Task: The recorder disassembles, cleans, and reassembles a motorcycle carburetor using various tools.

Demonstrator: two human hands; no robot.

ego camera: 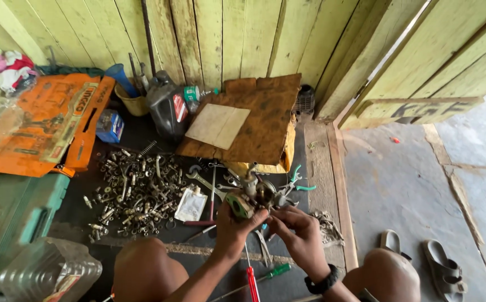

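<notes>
Scanning left to right, entries as seen from beside the seated person.

Far left: green toolbox [13,210] on the floor, an orange case [47,120] lying open above it, a clear plastic bottle [47,274] on its side near the bottom edge.

Left-centre: heap of loose nuts and bolts [134,193] spread over the dark mat [75,210]; a small white packet [191,204] lies at the heap's right edge.

Back wall: yellow-green wooden planks [243,33]; black oil jug [167,106] stands against them, with a brown board [259,120] propped beside it.

Thing in hand: small metal carburettor [251,196], greasy, held up above the mat between the knees, in front of the board.

Left hand [234,229]: closed around the carburettor's left side, thumb over its round opening.

Right hand [299,232]: fingers curled and pinched at the carburettor's lower right; whether they grip the part itself or a small piece on it, cannot tell. Black band at the wrist.

Below the hands: red-handled screwdriver [252,282] and green-handled screwdriver [276,272] on the mat.

Just right of the carburettor: green-handled pliers [299,182].

Far right: pair of sandals [422,260] on the concrete floor [411,190].
</notes>
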